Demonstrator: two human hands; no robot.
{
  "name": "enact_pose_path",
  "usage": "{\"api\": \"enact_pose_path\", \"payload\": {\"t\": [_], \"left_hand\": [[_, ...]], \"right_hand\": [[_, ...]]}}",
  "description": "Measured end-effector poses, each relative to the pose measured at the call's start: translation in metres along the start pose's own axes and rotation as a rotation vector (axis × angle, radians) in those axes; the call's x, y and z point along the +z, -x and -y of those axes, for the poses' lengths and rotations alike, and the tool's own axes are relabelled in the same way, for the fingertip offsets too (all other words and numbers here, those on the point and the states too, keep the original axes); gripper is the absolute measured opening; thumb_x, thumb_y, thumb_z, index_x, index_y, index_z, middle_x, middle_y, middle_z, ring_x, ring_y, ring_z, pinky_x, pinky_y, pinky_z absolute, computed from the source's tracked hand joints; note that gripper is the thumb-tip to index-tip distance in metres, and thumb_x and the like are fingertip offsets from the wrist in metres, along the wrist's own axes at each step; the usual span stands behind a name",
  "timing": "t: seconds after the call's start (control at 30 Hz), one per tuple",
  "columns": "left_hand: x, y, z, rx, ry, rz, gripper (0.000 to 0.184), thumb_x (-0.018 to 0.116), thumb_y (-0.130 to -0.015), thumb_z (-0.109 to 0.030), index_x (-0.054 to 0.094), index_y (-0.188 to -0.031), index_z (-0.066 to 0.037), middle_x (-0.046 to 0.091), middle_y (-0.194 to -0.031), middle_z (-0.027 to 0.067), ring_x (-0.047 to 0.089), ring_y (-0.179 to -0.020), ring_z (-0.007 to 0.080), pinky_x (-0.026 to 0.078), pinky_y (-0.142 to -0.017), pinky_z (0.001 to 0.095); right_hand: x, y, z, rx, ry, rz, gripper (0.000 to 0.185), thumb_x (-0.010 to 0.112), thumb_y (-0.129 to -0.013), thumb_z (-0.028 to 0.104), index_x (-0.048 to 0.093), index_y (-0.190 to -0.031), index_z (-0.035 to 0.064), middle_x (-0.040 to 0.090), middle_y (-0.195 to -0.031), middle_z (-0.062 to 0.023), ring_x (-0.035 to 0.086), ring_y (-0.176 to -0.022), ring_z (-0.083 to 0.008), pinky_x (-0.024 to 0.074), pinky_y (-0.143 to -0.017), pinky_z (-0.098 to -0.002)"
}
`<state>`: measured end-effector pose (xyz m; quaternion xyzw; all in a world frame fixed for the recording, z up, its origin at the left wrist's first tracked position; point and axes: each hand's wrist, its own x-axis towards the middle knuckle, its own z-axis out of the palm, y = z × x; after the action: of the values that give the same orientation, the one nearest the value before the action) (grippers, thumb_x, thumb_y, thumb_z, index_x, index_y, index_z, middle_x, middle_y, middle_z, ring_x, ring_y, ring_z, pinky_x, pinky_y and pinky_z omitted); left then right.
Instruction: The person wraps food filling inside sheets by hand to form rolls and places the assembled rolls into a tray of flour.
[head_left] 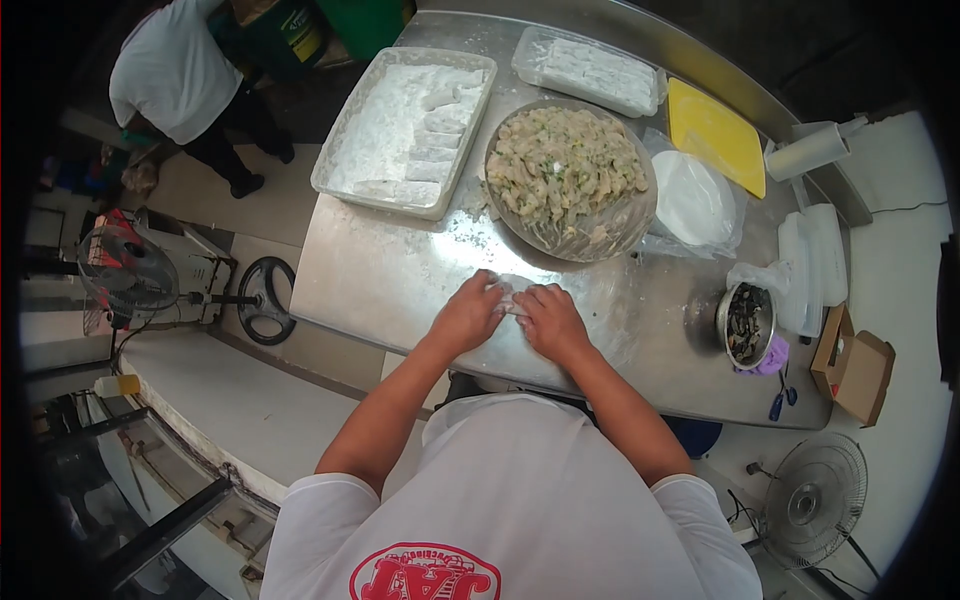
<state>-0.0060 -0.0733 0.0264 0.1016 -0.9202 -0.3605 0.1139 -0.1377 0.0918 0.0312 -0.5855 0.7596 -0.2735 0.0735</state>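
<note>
Between my two hands, low on the steel table, lies a small whitish wrapped roll. My left hand has its fingers closed on the roll's left end, and my right hand is closed on its right end. Just beyond them stands a wide round bowl of chopped filling with green bits. Up and to the left, a plastic tray holds white powder and several floured rolls. A stack of round white wrappers lies on plastic right of the bowl.
At the back sit a second tray of floured rolls and a yellow board. To the right are a metal bowl of dark pieces, white containers and an open cardboard box. Another person stands upper left; fans flank the table.
</note>
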Motion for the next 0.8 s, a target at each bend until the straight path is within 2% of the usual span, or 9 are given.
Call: {"api": "enact_pose_path", "payload": {"t": [0.13, 0.2, 0.23, 0.3, 0.33, 0.43, 0.6, 0.73, 0.8], "left_hand": [[-0.009, 0.008, -0.030, -0.466, 0.057, 0.047, 0.044, 0.067, -0.090, -0.010, 0.054, -0.131, -0.002, 0.061, -0.113, 0.0224, 0.064, -0.104, 0.0355, 0.053, -0.089, 0.0399], [-0.013, 0.009, -0.036, -0.870, 0.580, 0.136, 0.049, 0.066, -0.094, -0.008, 0.049, -0.139, -0.001, 0.064, -0.114, 0.0156, 0.066, -0.099, 0.0206, 0.054, -0.084, 0.0340], [-0.003, 0.012, -0.035, -0.872, 0.583, 0.129, 0.049, 0.066, -0.094, -0.008, 0.049, -0.139, -0.001, 0.064, -0.114, 0.0156, 0.066, -0.099, 0.0206, 0.054, -0.084, 0.0340], [0.021, 0.020, -0.028, -0.803, 1.320, -0.326, 0.051, 0.063, -0.095, -0.003, 0.045, -0.143, -0.001, 0.064, -0.115, 0.0106, 0.064, -0.103, 0.0155, 0.054, -0.085, 0.0294], [0.019, 0.019, -0.026, -0.803, 1.323, -0.333, 0.051, 0.063, -0.095, -0.003, 0.045, -0.143, -0.001, 0.064, -0.115, 0.0106, 0.064, -0.103, 0.0155, 0.054, -0.085, 0.0294], [-0.001, 0.013, -0.025, -0.638, 1.566, -0.333, 0.053, 0.065, -0.092, -0.002, 0.046, -0.142, -0.001, 0.064, -0.123, 0.0087, 0.064, -0.106, 0.0179, 0.053, -0.085, 0.0281], [-0.038, 0.007, -0.006, -0.543, 1.633, -0.312, 0.051, 0.066, -0.096, -0.006, 0.046, -0.142, -0.001, 0.061, -0.135, 0.0150, 0.063, -0.120, 0.0226, 0.056, -0.091, 0.0308], [-0.057, 0.008, -0.010, -0.494, 1.670, -0.312, 0.061, 0.072, -0.093, -0.011, 0.042, -0.145, 0.001, 0.058, -0.137, 0.0179, 0.061, -0.124, 0.0288, 0.052, -0.105, 0.0379], [-0.058, 0.009, -0.012, -0.483, 1.674, -0.311, 0.063, 0.073, -0.092, -0.011, 0.042, -0.145, 0.001, 0.058, -0.136, 0.0184, 0.060, -0.125, 0.0300, 0.051, -0.107, 0.0394]], "right_hand": [[0.007, 0.000, 0.004, 0.067, -0.031, -0.012, 0.040, 0.074, -0.078, 0.009, 0.064, -0.116, 0.0059, 0.061, -0.110, -0.0119, 0.057, -0.104, -0.0339, 0.0475, -0.092, -0.0448], [0.011, -0.001, 0.010, 0.231, -0.252, 0.062, 0.040, 0.074, -0.077, 0.006, 0.064, -0.116, 0.0049, 0.061, -0.108, -0.0128, 0.058, -0.100, -0.0352, 0.0486, -0.090, -0.0440], [0.011, -0.005, 0.016, 0.225, -0.251, 0.067, 0.040, 0.074, -0.077, 0.006, 0.064, -0.116, 0.0049, 0.061, -0.108, -0.0128, 0.058, -0.100, -0.0352, 0.0486, -0.090, -0.0440], [0.003, -0.016, 0.035, 0.540, -0.578, 0.039, 0.039, 0.074, -0.078, 0.005, 0.064, -0.116, 0.0032, 0.060, -0.105, -0.0143, 0.058, -0.095, -0.0364, 0.0494, -0.087, -0.0431], [-0.003, -0.022, 0.043, 0.535, -0.576, 0.045, 0.039, 0.074, -0.078, 0.005, 0.064, -0.116, 0.0032, 0.060, -0.105, -0.0143, 0.058, -0.095, -0.0364, 0.0494, -0.087, -0.0431], [-0.022, -0.039, 0.060, 0.406, -0.528, -0.060, 0.036, 0.071, -0.083, 0.006, 0.065, -0.118, 0.0030, 0.061, -0.107, -0.0147, 0.061, -0.094, -0.0335, 0.0516, -0.084, -0.0390], [-0.040, -0.089, 0.024, -0.162, -0.210, 0.014, 0.041, 0.072, -0.088, 0.021, 0.065, -0.126, 0.0080, 0.061, -0.123, -0.0160, 0.060, -0.109, -0.0372, 0.0468, -0.098, -0.0479], [-0.062, -0.143, -0.005, 0.078, 0.451, -0.070, 0.050, 0.057, -0.098, 0.042, 0.059, -0.140, 0.0142, 0.037, -0.159, -0.0170, 0.024, -0.149, -0.0453, 0.0196, -0.119, -0.0628], [-0.059, -0.148, -0.039, 0.078, 0.505, -0.011, 0.049, 0.055, -0.099, 0.044, 0.061, -0.138, 0.0145, 0.033, -0.162, -0.0146, 0.021, -0.150, -0.0444, 0.0175, -0.120, -0.0635]]}}
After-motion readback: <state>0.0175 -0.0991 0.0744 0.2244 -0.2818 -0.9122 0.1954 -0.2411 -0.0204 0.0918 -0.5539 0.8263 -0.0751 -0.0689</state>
